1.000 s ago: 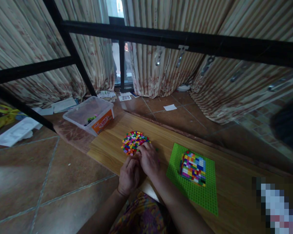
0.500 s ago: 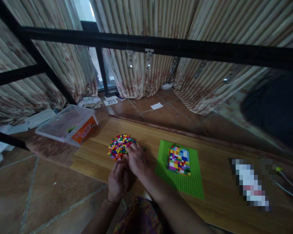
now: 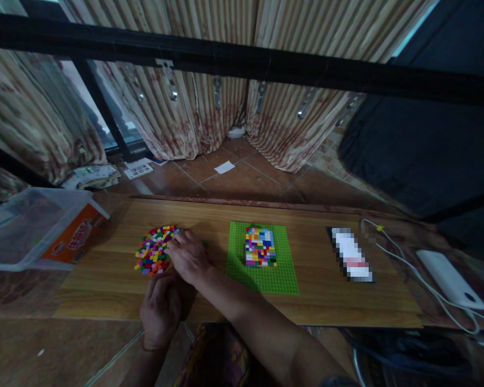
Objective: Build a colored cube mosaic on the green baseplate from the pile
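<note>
A heap of small colourful toy bricks (image 3: 155, 248) lies on the left part of the wooden board. Over the heap's right side rests my right hand (image 3: 189, 258), its fingers bent and close together, with the tips among the bricks. My left hand (image 3: 161, 303) is curled closed at the board's front edge, just below the heap and near the right wrist. Whatever either hand holds is hidden. To the right, a green baseplate (image 3: 284, 282) carries a block of multicoloured bricks (image 3: 260, 247) pressed together in rows.
A clear plastic box (image 3: 99, 201) with an orange label stands left of the wooden board (image 3: 210, 215). Right of the baseplate lies a phone (image 3: 350, 255) with a blurred screen. Beyond it are a white cable (image 3: 407, 269) and a white power bank (image 3: 452, 279). A black rail (image 3: 226, 51) crosses behind.
My view has turned to the right, so the board appears further left and the power bank now shows. My right hand reaches slightly further over the heap; the left stays curled near it.
</note>
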A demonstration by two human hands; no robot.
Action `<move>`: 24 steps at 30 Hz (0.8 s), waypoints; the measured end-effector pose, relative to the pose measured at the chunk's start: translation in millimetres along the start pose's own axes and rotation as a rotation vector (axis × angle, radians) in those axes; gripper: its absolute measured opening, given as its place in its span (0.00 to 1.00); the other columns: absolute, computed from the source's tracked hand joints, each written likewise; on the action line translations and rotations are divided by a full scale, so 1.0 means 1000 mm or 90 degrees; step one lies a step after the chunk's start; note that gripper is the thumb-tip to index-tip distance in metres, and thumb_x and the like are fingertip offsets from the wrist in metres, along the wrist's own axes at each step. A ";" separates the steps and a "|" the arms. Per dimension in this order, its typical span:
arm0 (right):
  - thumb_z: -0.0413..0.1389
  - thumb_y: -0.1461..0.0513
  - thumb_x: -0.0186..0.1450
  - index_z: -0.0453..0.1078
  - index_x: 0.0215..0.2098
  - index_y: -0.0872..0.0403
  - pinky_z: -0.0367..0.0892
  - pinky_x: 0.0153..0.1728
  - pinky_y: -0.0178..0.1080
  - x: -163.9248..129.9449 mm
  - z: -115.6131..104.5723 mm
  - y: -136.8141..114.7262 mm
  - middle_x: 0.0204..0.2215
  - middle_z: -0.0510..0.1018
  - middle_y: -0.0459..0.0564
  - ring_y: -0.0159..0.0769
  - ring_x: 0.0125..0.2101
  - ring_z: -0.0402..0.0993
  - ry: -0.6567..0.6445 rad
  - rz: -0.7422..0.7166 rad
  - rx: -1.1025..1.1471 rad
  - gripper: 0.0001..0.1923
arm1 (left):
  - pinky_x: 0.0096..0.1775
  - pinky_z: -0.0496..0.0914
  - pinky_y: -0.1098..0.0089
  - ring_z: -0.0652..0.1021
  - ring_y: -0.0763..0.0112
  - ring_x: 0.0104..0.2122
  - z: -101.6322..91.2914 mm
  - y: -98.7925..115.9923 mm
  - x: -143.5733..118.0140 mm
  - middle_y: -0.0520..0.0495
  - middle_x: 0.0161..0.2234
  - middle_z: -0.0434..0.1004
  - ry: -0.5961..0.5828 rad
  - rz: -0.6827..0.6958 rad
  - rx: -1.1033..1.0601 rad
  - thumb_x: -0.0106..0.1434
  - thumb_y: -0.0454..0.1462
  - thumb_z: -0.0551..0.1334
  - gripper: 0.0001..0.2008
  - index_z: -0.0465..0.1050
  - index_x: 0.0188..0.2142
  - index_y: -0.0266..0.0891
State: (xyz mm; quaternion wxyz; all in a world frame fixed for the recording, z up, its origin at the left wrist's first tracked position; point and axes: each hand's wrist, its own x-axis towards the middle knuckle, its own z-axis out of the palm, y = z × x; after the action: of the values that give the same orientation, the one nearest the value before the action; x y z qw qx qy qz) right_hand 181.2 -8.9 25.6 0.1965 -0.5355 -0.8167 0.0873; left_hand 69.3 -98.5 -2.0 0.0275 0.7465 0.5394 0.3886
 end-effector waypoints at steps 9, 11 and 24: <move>0.51 0.57 0.70 0.72 0.41 0.49 0.72 0.28 0.32 -0.071 -0.061 -0.005 0.28 0.79 0.42 0.29 0.24 0.76 0.224 0.211 0.593 0.09 | 0.37 0.71 0.69 0.76 0.66 0.38 -0.001 -0.002 0.001 0.45 0.38 0.74 -0.012 -0.012 -0.012 0.64 0.35 0.54 0.06 0.69 0.37 0.40; 0.53 0.56 0.68 0.73 0.43 0.49 0.74 0.27 0.33 -0.099 -0.075 0.007 0.24 0.78 0.42 0.30 0.23 0.77 0.267 0.293 0.693 0.10 | 0.36 0.71 0.70 0.77 0.66 0.38 0.000 -0.003 0.000 0.45 0.38 0.74 -0.007 -0.023 -0.001 0.64 0.35 0.54 0.06 0.69 0.37 0.40; 0.56 0.57 0.63 0.78 0.40 0.50 0.73 0.45 0.44 -0.170 -0.128 0.147 0.40 0.83 0.50 0.41 0.41 0.80 0.346 0.435 0.353 0.11 | 0.34 0.71 0.70 0.77 0.67 0.37 0.006 -0.007 0.002 0.44 0.39 0.75 0.001 0.018 0.047 0.65 0.36 0.54 0.07 0.70 0.37 0.39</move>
State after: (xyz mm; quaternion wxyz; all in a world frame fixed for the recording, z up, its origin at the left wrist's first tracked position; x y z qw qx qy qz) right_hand 417.4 -111.1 51.4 0.4966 -0.7027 -0.4609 0.2171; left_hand 67.5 -92.1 -8.3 -0.0062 0.7544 0.5425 0.3695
